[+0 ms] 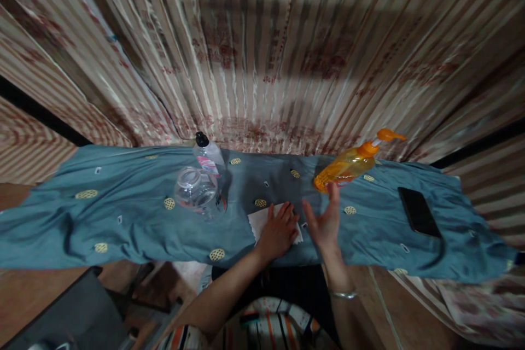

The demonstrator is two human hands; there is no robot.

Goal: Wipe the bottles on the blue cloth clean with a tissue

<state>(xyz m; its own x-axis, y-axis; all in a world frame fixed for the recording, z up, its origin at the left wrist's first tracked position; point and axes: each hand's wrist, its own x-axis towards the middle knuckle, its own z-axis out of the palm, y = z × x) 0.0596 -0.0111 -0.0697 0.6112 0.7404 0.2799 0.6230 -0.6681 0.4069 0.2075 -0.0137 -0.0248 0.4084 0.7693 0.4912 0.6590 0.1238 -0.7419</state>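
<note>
A small white cloth (257,221) with scalloped edges lies on the blue tablecloth (143,229). My left hand (279,231) rests on it, fingers spread and pressed down flat. To its right, my right hand (325,222) is raised with thumb and fingers apart and nothing between them. Just beyond the right hand's fingertips stands an orange pump bottle (346,167) with yellow liquid inside. Left of the cloth is a clear empty-looking plastic container (196,191). Behind it stands a clear bottle (208,156) with a black cap and a pink and white label.
A black phone (419,212) lies on the right part of the table. Striped curtains (262,54) hang along the table's back edge. A grey chair (77,311) stands at the lower left, below the table's front edge.
</note>
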